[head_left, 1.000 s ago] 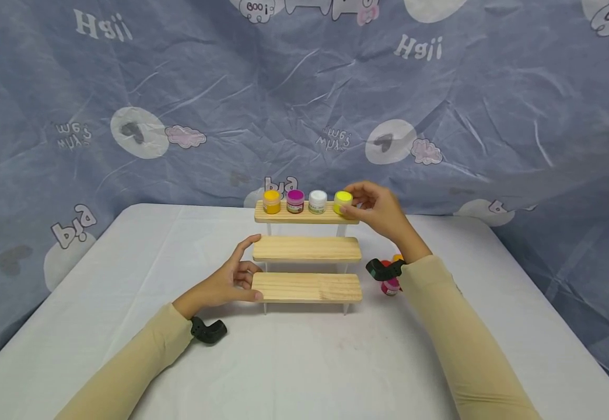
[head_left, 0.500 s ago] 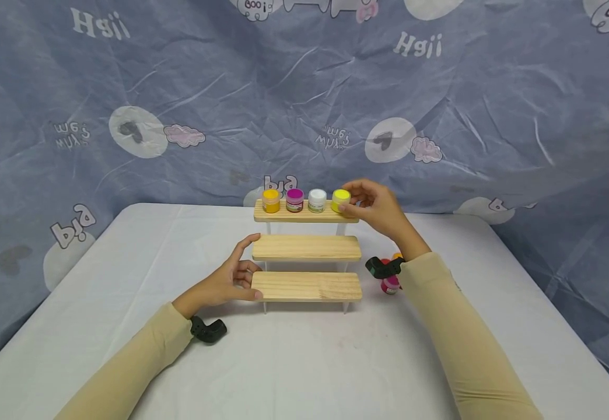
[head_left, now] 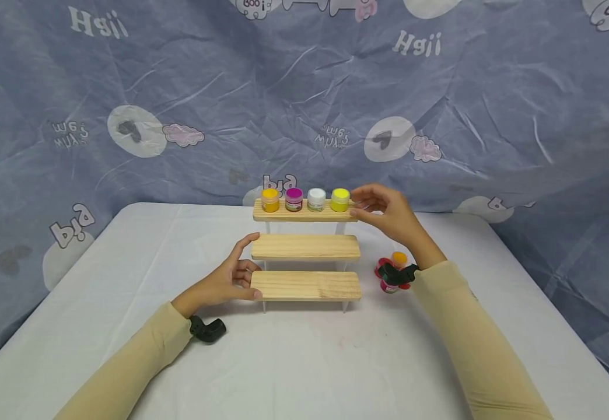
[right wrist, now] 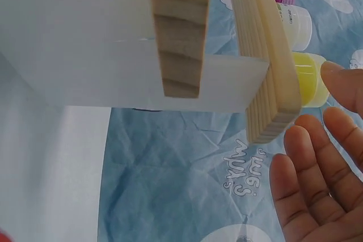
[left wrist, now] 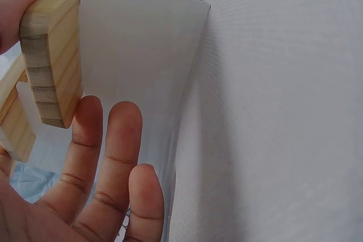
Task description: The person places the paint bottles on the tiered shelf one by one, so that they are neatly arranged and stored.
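Note:
A three-step wooden stand (head_left: 304, 248) with clear side panels stands on the table. Along its top board sit four-sided no-gap neighbours in a row: an orange paint pot (head_left: 270, 200), a purple paint pot (head_left: 294, 200), a white paint pot (head_left: 316, 200) and a yellow paint pot (head_left: 340, 200). My left hand (head_left: 223, 284) holds the stand's left end, thumb on the lowest board and index finger at the middle one. Just right of the yellow pot is my right hand (head_left: 388, 216), its fingers apart and holding nothing. In the right wrist view, a small gap to the pot cannot be judged surely.
Several more pots, among them an orange pot (head_left: 399, 259) and a magenta pot (head_left: 388, 287), lie right of the stand, partly hidden by the right wrist camera (head_left: 398, 274). A white cloth covers the table (head_left: 294, 361). A printed blue curtain (head_left: 304, 105) hangs behind.
My right hand has let go of the yellow paint pot and moved slightly right. The pot stays on the top board. The left hand keeps its hold on the stand.

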A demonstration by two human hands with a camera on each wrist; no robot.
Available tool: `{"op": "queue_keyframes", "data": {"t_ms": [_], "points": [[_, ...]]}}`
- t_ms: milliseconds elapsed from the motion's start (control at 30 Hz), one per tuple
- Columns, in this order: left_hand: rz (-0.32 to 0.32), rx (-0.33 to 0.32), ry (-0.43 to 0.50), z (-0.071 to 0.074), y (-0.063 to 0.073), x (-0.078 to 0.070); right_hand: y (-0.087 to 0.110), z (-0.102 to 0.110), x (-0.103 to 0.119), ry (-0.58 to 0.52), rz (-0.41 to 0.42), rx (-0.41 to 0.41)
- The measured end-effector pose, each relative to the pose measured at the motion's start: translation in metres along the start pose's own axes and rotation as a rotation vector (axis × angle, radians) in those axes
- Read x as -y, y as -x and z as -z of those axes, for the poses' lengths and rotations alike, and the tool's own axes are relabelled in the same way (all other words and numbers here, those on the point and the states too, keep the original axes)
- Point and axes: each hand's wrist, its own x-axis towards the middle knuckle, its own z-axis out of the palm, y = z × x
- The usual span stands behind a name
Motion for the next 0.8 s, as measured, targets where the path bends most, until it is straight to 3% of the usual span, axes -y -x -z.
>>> {"op": "queue_keyframes", "data": {"t_ms": [400,800], "points": [[-0.008,0.010,0.004,0.001,0.000,0.000,0.037,0.023,-0.001,0.025,-0.016,0.007],[-0.014,0.013,0.002,0.001,0.000,0.000,0.073,0.046,-0.031,0.084,-0.032,0.018]]}}
